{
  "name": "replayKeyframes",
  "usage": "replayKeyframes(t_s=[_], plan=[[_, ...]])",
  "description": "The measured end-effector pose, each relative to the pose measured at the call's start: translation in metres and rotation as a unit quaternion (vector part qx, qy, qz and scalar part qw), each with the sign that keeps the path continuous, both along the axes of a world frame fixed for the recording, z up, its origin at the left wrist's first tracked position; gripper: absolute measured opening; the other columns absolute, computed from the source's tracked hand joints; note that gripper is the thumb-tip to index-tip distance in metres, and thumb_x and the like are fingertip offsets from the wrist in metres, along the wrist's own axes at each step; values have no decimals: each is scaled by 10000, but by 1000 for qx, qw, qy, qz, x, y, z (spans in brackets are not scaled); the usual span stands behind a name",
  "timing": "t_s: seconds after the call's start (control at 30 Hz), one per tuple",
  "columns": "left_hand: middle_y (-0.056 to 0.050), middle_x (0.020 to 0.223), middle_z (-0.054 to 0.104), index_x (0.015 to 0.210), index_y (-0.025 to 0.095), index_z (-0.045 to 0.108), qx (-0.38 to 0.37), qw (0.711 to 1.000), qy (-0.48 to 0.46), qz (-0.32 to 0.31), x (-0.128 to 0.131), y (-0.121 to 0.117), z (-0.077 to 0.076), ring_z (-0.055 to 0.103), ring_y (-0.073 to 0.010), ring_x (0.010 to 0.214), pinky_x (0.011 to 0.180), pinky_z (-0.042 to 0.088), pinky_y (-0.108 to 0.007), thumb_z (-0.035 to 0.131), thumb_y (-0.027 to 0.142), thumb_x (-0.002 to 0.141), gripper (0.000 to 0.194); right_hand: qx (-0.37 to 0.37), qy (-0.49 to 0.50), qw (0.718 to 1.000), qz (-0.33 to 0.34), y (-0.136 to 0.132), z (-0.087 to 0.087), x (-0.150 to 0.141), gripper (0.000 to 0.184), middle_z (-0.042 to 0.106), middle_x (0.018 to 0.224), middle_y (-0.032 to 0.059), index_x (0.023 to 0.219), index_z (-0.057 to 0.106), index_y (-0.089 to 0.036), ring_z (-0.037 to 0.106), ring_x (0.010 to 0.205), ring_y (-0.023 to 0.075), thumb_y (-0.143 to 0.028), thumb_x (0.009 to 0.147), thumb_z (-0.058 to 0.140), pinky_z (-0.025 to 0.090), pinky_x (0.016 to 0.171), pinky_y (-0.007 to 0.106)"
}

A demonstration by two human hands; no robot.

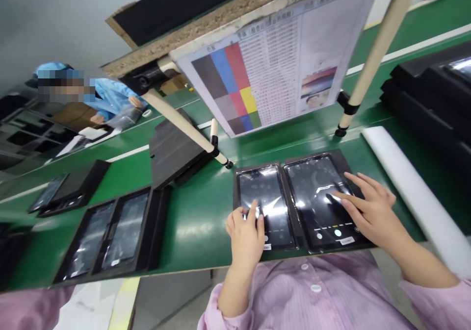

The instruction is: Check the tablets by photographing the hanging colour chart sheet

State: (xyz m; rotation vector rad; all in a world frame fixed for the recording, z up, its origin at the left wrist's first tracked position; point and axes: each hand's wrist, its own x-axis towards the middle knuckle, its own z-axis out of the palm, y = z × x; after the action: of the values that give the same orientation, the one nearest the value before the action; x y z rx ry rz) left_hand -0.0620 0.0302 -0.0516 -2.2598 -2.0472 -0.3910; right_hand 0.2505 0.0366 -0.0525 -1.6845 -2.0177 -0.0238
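Observation:
Two tablets lie side by side in a black foam tray [341, 159] at the front of the green bench. Over the lower part of the left tablet [272, 188] is my left hand [246, 232], its index finger stretched toward the glass. My right hand [371, 210] reaches across the right side of the right tablet [309, 192], fingers spread, with a fingertip at or just above the screen. Round white icons show along the bottom of the right tablet's lit screen. Neither hand grips anything.
A printed colour chart [265, 65] hangs from a pipe stand [184, 124] behind the tablets. To the right are a white foam strip [415, 197] and stacked black trays [430, 94]. More tablets sit in a black tray [116, 217] at left. Across the bench is another person [110, 97].

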Motion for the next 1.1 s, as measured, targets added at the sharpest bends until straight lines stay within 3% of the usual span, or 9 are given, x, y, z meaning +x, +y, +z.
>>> replayKeyframes(t_s=[0.1,0.23,0.43,0.6,0.73,0.83,0.97,1.1], plan=[[-117,1017,502,1260,237,680,10,999,-28,-17,1,-1,-1,470,-283,978,881,466,-495,461,276,963,371,13,4,1000,-13,-4,1,6,497,590,1336,67,888,801,-314,499,1262,372,-389,1028,330,425,943,595],[-107,1003,508,1220,269,706,0,998,-49,-38,7,-2,-2,478,-277,975,892,467,-493,458,262,959,359,8,21,1000,-17,-4,-3,9,463,586,1343,70,920,803,-307,484,1275,363,-357,1022,353,419,993,602],[-108,1001,513,1184,278,726,-1,997,-47,-57,15,-2,5,488,-267,961,861,474,-461,488,217,941,346,22,38,999,-12,-4,-4,7,495,626,1262,126,905,802,-262,565,1177,364,-397,1024,341,441,941,591],[-100,990,510,1165,277,732,6,998,-49,-41,29,-1,11,491,-260,965,885,459,-464,517,180,915,344,31,68,996,-53,-7,-2,14,524,633,1228,148,887,799,-239,637,1061,328,-452,1013,337,478,908,539],[-94,991,514,1191,282,712,-25,997,-45,-51,36,0,7,496,-266,971,880,458,-463,567,222,897,333,12,104,992,-71,-6,-11,23,492,624,1229,149,966,777,-215,638,1096,318,-468,991,356,509,925,499],[-104,1037,524,1266,274,664,-51,994,-96,-15,19,3,3,502,-283,1020,943,438,-507,560,285,906,375,-40,193,973,-120,-2,-19,32,422,627,1219,135,981,760,-218,642,1082,311,-493,899,450,501,981,473],[-171,1290,492,1422,194,503,-106,957,-251,103,-34,2,-5,429,-357,1283,1093,312,-620,531,400,892,569,-106,288,935,-176,8,-26,39,434,632,1213,187,1033,721,-183,613,1118,383,-468,771,525,454,1029,543],[-201,1434,486,1480,180,404,-164,931,-320,68,-69,-13,-15,464,-376,1343,1091,382,-570,692,532,732,875,-161,366,902,-162,20,-32,33,526,579,1327,181,1225,632,-214,557,1236,375,-493,784,569,463,1053,489]])
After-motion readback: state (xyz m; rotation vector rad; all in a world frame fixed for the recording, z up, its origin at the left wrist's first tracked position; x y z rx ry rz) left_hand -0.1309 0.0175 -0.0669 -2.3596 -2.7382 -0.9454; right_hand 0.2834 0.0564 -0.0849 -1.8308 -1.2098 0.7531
